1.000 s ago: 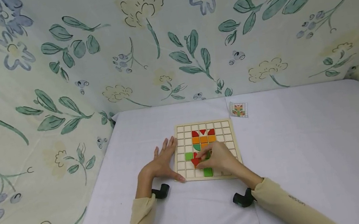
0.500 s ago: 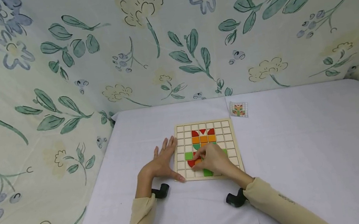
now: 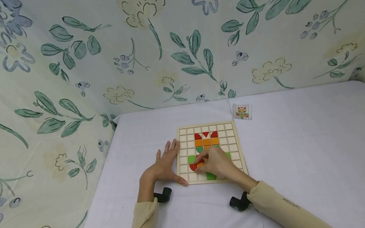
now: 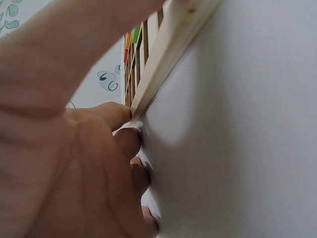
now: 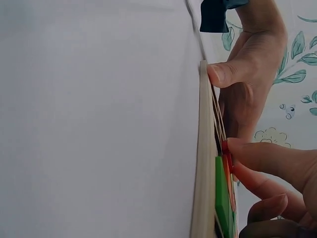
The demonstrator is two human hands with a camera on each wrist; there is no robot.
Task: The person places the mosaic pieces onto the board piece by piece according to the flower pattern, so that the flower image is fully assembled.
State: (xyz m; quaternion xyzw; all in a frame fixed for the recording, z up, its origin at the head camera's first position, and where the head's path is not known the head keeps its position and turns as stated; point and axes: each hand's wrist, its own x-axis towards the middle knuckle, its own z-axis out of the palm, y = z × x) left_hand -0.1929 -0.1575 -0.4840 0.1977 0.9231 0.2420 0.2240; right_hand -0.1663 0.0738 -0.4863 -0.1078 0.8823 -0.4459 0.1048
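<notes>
A square wooden grid board [image 3: 230,127] lies on the white cloth, holding red, orange and green tiles. My left hand [image 3: 163,168] rests along its left side with fingers spread; in the left wrist view, its fingers touch the pale board edge [image 4: 161,59]. Over the board's lower middle, my right hand [image 3: 218,161] pinches a red rounded tile [image 3: 193,167] between thumb and fingers. It sits low at the board surface, left of an orange tile [image 3: 200,164] and below a light green square tile [image 3: 191,159]. The right palm and fingers hide several cells.
A small printed card [image 3: 243,111] with a coloured grid pattern lies beyond the board's upper right corner. White cloth [image 3: 312,142] covers the table. A flower-patterned curtain [image 3: 174,53] hangs behind and to the sides. Black devices [image 3: 239,202] sit at both wrists.
Carrying the red tile, my right hand has moved slightly left and down to the cell beside the orange tile. In the last half second it barely shifts. The left hand stays in place.
</notes>
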